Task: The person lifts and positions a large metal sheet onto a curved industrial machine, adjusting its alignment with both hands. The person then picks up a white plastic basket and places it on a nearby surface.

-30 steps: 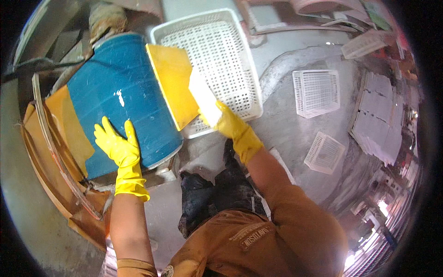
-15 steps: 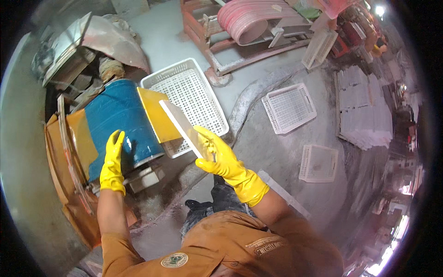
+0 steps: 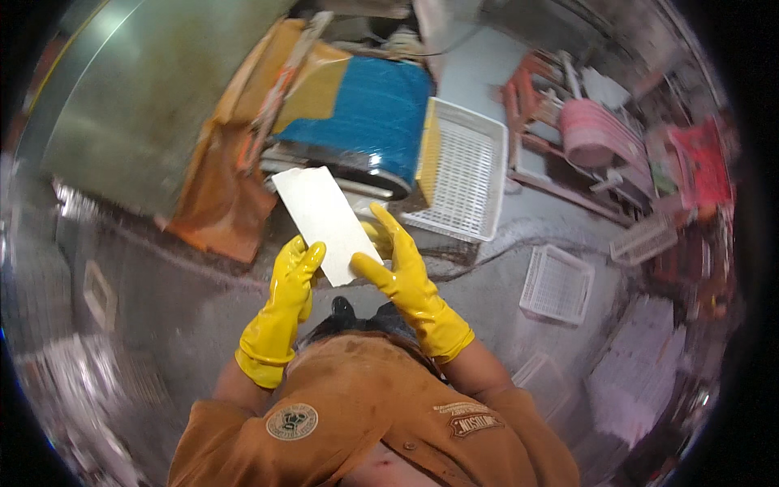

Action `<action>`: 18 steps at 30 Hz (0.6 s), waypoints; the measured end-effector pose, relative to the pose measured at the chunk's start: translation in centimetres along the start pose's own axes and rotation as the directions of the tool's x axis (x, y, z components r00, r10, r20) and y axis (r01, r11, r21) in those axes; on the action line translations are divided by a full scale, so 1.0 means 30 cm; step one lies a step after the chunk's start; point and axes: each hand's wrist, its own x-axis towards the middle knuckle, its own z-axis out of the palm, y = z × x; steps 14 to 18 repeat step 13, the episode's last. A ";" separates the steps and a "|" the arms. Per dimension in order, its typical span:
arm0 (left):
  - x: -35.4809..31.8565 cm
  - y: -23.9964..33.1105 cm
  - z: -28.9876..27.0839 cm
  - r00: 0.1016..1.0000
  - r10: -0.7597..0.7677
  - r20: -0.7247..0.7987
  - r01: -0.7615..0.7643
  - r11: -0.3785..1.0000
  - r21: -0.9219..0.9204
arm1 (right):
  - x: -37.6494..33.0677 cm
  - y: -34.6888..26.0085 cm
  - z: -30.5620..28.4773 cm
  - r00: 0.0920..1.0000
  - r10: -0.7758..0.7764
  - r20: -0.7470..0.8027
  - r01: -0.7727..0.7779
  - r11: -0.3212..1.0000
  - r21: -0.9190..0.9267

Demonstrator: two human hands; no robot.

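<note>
A flat white rectangular tile (image 3: 324, 223) is tilted in front of my chest, its broad face up and its short edges slightly rough. My right hand (image 3: 414, 292), in a yellow rubber glove, grips its right edge near the lower corner, thumb on top and fingers partly hidden beneath. Along the opposite long edge, my left hand (image 3: 280, 312), gloved alike, is closed with its thumb against the tile. Just beyond the tile's far end is the rounded end of a blue-covered conveyor belt (image 3: 381, 114).
A white plastic basket (image 3: 497, 174) stands beside the belt, with a yellow panel (image 3: 428, 158) between them. Smaller white crates (image 3: 558, 284) sit on the floor at right, near stacked pale slabs (image 3: 637, 369). An orange sheet (image 3: 223, 195) hangs left of the belt; pink hose (image 3: 604, 138) lies on a red frame.
My view has swung left. The tile has turned from nearly edge-on to face up. My left hand has come from beside the belt, where it was empty, to the tile's left edge.
</note>
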 end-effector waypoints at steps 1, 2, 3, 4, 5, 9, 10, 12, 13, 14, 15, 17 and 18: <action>-0.038 0.013 -0.050 0.999 0.010 -0.037 -0.010 1.000 -0.005 | -0.004 0.016 0.051 0.981 0.189 0.055 -0.195 0.964 0.182; -0.070 0.025 -0.087 0.997 0.024 -0.069 -0.025 1.000 -0.014 | -0.005 0.032 0.079 0.957 0.243 0.158 -0.270 0.946 0.179; -0.099 0.036 -0.120 0.994 0.037 -0.099 -0.039 0.999 -0.022 | -0.004 0.047 0.105 0.921 0.295 0.256 -0.342 0.925 0.166; -0.132 0.042 -0.150 0.990 0.062 -0.123 -0.063 0.998 -0.009 | -0.014 0.053 0.143 0.919 0.298 0.258 -0.341 0.929 0.141; -0.157 0.045 -0.177 0.986 0.081 -0.143 -0.081 0.997 0.006 | -0.024 0.065 0.178 0.919 0.301 0.255 -0.339 0.933 0.117; -0.224 0.042 -0.259 0.959 0.175 -0.222 -0.134 0.973 0.186 | -0.018 0.085 0.248 0.881 0.342 0.327 -0.392 0.914 0.101; -0.234 0.040 -0.271 0.949 0.204 -0.241 -0.139 0.956 0.259 | -0.015 0.081 0.258 0.875 0.344 0.340 -0.398 0.912 0.102; -0.246 0.041 -0.280 0.942 0.248 -0.224 -0.183 0.944 0.275 | -0.017 0.070 0.272 0.865 0.347 0.361 -0.408 0.907 0.106; -0.252 0.040 -0.277 0.937 0.272 -0.221 -0.204 0.936 0.286 | -0.008 0.065 0.272 0.858 0.347 0.378 -0.408 0.908 0.093; -0.252 0.040 -0.277 0.937 0.272 -0.221 -0.204 0.936 0.286 | -0.008 0.065 0.272 0.858 0.347 0.378 -0.408 0.908 0.093; -0.252 0.040 -0.277 0.937 0.272 -0.221 -0.204 0.936 0.286 | -0.008 0.065 0.272 0.858 0.347 0.378 -0.408 0.908 0.093; -0.252 0.040 -0.277 0.937 0.272 -0.221 -0.204 0.936 0.286 | -0.008 0.065 0.272 0.858 0.347 0.378 -0.408 0.908 0.093; -0.252 0.040 -0.277 0.937 0.272 -0.221 -0.204 0.936 0.286 | -0.008 0.065 0.272 0.858 0.347 0.378 -0.408 0.908 0.093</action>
